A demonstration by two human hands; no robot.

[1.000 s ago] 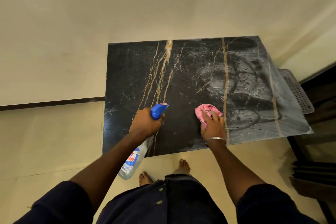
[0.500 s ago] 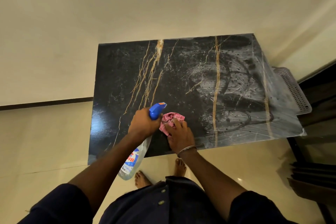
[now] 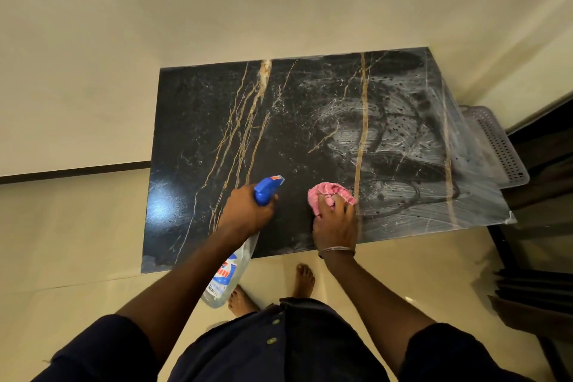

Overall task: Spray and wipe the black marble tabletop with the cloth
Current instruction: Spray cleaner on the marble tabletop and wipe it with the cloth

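Observation:
The black marble tabletop (image 3: 279,139) with gold veins fills the middle of the head view; its right half shows pale wet smears and droplets. My left hand (image 3: 245,211) grips a clear spray bottle (image 3: 231,270) by its blue trigger head, nozzle pointing over the near middle of the slab, the body hanging past the front edge. My right hand (image 3: 336,223) presses a crumpled pink cloth (image 3: 325,195) flat on the marble near the front edge, just right of the bottle's nozzle.
A cream wall runs behind the table. A perforated grey plastic tray (image 3: 496,149) sticks out past the table's right edge. Dark furniture (image 3: 539,288) stands at the right. My bare feet (image 3: 304,279) stand on the beige tiled floor at the front edge.
My right hand swept the pink cloth left up to the spray bottle, then back to the right, away from it. My left hand kept hold of the bottle in much the same place.

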